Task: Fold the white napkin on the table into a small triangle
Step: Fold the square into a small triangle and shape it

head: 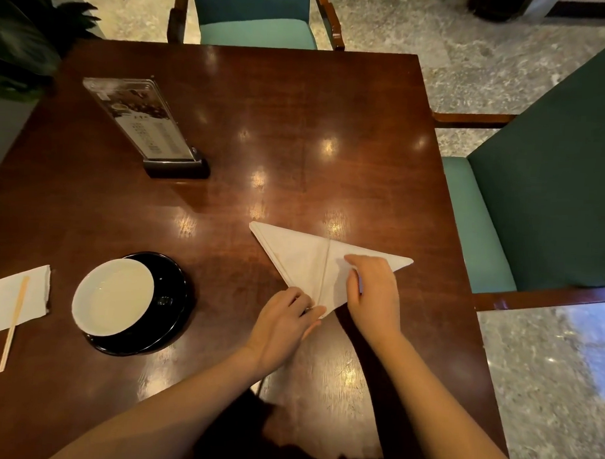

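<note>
The white napkin [298, 260] lay as a wide triangle on the shiny dark wood table [298, 126] — with green chairs [553, 190] and a speckled floor [471, 74] around it. The left hand [284, 323] pinched its near tip; the right hand [374, 290] seemed to pinch its right half.

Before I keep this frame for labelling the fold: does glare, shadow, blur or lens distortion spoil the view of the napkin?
Head view: glare spots dot the glossy table, none on the white napkin, whose centre crease reads sharp; head view: dark shadow pools by the forearms at the bottom; head view: the wide lens bows the table edges, and the floor at right looks smeared.
</note>
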The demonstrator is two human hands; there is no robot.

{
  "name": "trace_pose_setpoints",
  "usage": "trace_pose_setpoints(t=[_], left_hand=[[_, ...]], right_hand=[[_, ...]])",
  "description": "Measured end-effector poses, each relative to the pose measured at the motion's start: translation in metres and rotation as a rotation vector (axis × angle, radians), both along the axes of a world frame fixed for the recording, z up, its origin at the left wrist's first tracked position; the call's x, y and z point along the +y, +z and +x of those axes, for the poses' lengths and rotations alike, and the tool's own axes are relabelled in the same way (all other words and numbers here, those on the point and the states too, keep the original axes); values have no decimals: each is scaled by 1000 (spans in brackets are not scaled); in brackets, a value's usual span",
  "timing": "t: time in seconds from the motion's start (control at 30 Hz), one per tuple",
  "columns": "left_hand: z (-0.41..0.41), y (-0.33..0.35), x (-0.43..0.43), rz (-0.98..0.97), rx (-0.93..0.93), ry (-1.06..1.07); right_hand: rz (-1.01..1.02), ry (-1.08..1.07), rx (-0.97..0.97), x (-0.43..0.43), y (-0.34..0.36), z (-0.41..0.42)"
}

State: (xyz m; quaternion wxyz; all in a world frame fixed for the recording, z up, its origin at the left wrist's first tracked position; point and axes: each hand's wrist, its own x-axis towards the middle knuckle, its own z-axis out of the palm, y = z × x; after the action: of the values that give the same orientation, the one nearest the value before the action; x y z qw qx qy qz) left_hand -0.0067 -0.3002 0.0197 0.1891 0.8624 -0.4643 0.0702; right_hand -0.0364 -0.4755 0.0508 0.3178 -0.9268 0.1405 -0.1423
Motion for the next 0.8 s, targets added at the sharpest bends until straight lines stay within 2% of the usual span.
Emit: trace_pose_setpoints(t=[0.2,0.37,0.63,0.8], left_hand=[[-6,3,-7,-18,33,45],[-9,2,-14,63,17,106],[-5,4,-13,28,120,75],[-13,3,-11,9,145,123]], right_hand=[[-182,180,93,-7,-25,3],[-174,186,115,-9,-33,1],[-177,196,94,-11,-31,2],[-226,285,167,-11,-35,-7]])
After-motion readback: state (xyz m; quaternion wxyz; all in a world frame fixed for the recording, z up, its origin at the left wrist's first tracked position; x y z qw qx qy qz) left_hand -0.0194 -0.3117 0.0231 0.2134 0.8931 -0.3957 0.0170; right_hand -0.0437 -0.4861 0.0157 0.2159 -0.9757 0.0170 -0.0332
